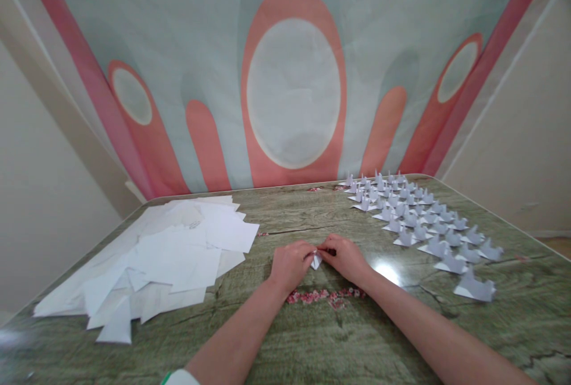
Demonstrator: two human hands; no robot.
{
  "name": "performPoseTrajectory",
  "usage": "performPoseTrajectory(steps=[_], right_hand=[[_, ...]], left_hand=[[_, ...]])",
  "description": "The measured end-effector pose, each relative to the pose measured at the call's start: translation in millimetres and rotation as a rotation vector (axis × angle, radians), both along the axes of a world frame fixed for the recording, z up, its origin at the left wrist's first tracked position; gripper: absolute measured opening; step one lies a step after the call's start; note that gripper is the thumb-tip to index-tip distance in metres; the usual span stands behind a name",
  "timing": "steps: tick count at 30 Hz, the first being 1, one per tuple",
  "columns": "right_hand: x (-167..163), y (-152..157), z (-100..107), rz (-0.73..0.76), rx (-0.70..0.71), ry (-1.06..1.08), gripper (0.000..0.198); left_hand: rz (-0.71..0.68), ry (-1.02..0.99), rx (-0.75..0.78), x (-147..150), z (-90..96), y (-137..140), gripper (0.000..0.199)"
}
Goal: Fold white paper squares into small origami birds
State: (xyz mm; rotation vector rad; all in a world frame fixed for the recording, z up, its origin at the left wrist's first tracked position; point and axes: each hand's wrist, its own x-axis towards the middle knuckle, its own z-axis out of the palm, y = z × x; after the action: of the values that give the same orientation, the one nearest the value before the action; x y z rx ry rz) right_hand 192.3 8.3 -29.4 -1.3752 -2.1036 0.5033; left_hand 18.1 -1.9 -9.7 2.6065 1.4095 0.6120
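Between my two hands, over the middle of the table, is a small piece of folded white paper (316,262) with a pointed lower part. My left hand (291,263) pinches it from the left side, thumb and fingers pressed together. From the right, my right hand (343,258) pinches its upper edge, and the fingertips of both hands nearly meet there. Most of the paper's top is hidden behind the fingers. To the right stand several rows of folded white paper birds (405,236). A heap of white paper sheets (191,254) spreads over the left side.
The wood-patterned table (307,343) has pink blossom prints and reaches back to a wall hanging (214,28) with coral arches. A folded paper triangle (118,325) lies at the heap's near edge. The nearest paper bird (475,287) sits beyond my right forearm.
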Motion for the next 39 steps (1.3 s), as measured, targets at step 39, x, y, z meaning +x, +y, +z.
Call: performPoseTrajectory(steps=[39], right_hand=[[2, 2, -1, 0.014, -0.034, 0.078, 0.019]], left_hand=[[-0.049, 0.250, -0.057, 2, 27.6, -17, 0.029]])
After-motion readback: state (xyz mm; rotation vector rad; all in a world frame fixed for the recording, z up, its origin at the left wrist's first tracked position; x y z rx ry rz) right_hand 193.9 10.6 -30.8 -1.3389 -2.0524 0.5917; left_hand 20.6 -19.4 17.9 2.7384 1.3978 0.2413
